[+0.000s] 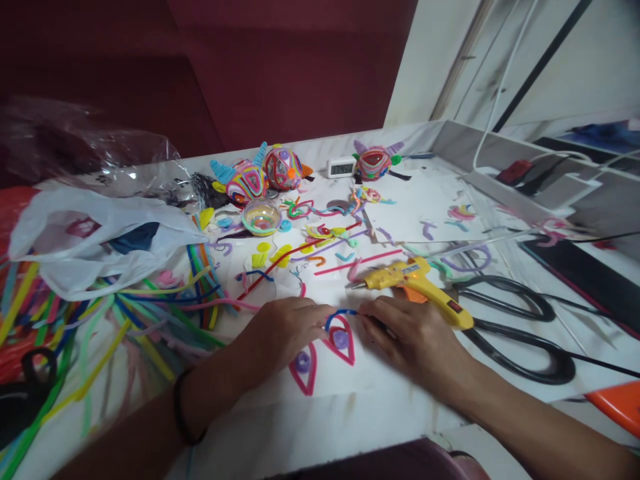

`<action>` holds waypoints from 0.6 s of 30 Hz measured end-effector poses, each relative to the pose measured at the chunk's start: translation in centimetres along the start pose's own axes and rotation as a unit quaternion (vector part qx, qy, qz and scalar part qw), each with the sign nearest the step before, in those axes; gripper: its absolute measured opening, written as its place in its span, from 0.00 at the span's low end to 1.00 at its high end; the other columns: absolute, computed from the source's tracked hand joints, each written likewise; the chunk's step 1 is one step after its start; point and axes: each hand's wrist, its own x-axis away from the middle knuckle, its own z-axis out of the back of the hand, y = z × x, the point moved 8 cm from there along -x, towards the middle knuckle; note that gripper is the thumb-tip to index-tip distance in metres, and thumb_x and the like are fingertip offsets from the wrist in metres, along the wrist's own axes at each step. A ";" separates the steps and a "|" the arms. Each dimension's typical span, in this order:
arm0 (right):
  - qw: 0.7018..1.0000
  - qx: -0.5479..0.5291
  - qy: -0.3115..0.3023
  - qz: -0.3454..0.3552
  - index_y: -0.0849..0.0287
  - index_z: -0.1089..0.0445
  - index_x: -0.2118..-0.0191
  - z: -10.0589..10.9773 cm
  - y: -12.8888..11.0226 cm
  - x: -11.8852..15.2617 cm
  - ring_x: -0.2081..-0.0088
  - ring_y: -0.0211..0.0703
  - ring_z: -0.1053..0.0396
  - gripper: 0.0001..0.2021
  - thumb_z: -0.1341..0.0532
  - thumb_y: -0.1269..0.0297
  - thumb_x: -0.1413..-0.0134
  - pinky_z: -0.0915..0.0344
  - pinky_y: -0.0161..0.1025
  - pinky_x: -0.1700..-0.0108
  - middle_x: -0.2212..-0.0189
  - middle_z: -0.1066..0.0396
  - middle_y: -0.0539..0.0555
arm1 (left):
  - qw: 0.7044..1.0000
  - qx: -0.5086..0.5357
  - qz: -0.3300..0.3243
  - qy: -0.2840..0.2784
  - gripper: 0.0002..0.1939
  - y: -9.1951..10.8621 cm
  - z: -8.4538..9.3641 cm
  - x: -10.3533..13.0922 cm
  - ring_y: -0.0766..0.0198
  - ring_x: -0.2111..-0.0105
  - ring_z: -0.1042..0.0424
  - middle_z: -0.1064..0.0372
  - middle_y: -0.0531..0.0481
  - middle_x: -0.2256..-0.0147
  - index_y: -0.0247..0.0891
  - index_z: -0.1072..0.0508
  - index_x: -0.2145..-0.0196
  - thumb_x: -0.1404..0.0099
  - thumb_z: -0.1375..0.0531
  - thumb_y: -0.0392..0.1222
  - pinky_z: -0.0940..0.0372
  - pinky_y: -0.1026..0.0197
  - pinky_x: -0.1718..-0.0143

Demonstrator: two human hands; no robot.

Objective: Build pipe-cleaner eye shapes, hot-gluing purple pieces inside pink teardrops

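Observation:
A short blue pipe cleaner (343, 312) is bent in an arc between my two hands. My left hand (287, 330) pinches its left end, fingers together. At its right end my right hand (400, 330) has closed fingers on it. Just below lie two pink teardrop outlines on white paper: the right one (352, 350) holds a purple coil (341, 339), and the left one (309, 389) holds another purple coil (303, 362). A yellow glue gun (425, 287) rests beyond my right hand, its nozzle pointing left.
Black-handled scissors (555, 360) lie at the right beside a dark phone (585, 280). Many pipe cleaners (150, 293) and a white plastic bag (100, 227) fill the left. Decorated balls (285, 168) and a small digital clock (342, 167) stand at the back.

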 end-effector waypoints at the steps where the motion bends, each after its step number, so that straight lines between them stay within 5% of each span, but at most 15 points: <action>1: 1.000 0.001 0.001 0.000 0.63 0.29 0.61 0.0 0.0 0.1 0.74 0.37 0.30 0.09 0.46 0.70 0.36 0.38 0.34 0.71 0.74 0.28 0.52 | 1.000 0.001 0.004 -0.007 0.10 0.0 -0.1 0.0 0.61 0.58 0.26 0.24 0.48 0.59 0.36 0.28 0.57 0.28 0.49 0.36 0.31 0.61 0.55; 18: 1.000 0.021 0.007 0.003 0.63 0.28 0.65 -0.2 0.5 0.5 0.76 0.36 0.32 0.07 0.44 0.72 0.38 0.40 0.33 0.73 0.76 0.29 0.51 | 1.000 0.009 0.013 0.004 0.13 -0.6 -0.6 0.2 0.63 0.61 0.27 0.27 0.47 0.61 0.37 0.28 0.55 0.26 0.52 0.39 0.31 0.63 0.59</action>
